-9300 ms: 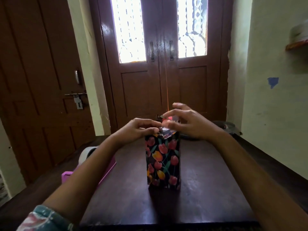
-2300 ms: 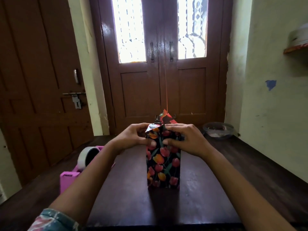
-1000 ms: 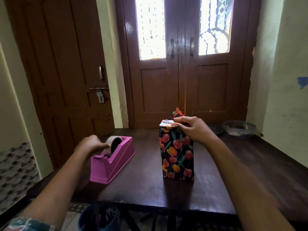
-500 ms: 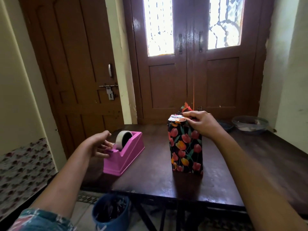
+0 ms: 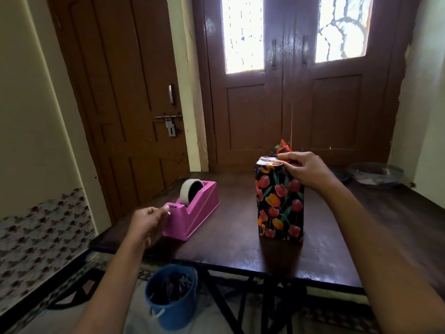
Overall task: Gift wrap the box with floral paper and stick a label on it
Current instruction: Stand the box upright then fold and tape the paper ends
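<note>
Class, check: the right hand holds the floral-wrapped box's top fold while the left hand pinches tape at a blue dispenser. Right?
No: the head view shows a pink tape dispenser, not blue. The right hand on the floral-wrapped box and the left hand pinching tape are correct.

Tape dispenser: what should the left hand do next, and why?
Probably pull a strip out and tear it off: the left hand pinches the tape end at the pink dispenser, while the right hand holds the top fold of the box shut.

Left hand [image 5: 149, 221] forward, low, thumb and forefinger pinching tape end [image 5: 169, 212]; right hand [image 5: 304, 169] extended higher, fingers curled gripping wrapped box [image 5: 279, 203] top.
</note>
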{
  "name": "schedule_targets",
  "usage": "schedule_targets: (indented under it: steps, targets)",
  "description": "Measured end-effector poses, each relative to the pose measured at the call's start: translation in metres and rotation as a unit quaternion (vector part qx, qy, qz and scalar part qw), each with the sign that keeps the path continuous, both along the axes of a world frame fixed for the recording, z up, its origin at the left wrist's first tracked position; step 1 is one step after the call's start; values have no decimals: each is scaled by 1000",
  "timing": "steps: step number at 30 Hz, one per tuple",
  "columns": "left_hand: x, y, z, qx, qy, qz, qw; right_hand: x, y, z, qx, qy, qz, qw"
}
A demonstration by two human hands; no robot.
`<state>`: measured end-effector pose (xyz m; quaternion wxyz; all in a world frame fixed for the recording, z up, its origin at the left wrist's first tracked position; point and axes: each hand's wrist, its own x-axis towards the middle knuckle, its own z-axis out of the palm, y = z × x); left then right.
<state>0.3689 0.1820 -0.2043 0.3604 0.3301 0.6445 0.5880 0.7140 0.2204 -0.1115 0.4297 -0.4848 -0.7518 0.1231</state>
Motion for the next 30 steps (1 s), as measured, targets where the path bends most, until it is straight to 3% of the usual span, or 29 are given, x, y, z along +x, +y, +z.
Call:
schedule_targets:
  steps: [6,8,11,14,16,20,23,26,30]
  targets:
    - [9,-8,-6,-32,34,-5,999,0,-3,0,-12,10,5,1000]
    - [10,-6,-2,-46,164,22,985,0,-4,1,-12,7,4,1000]
    - [9,-2,6,-113,396,77,908,2,-7,2,-22,11,7,1000]
    - [-3,-1,3,-179,468,101,859,2,-8,2,-34,11,7,999]
    - [-15,-2,-2,-158,422,76,889,2,-7,3,-42,15,11,999]
    - [-1,-12,24,15,321,9,947,-1,-5,10,-70,21,6,997]
    - [43,-13,65,98,172,-104,975,-2,-5,13,-84,18,1,996]
    - [89,3,98,109,87,-207,968,1,-4,11,-83,10,-4,996]
    - [154,43,129,143,177,-312,922,5,1,10,-73,6,-13,997]
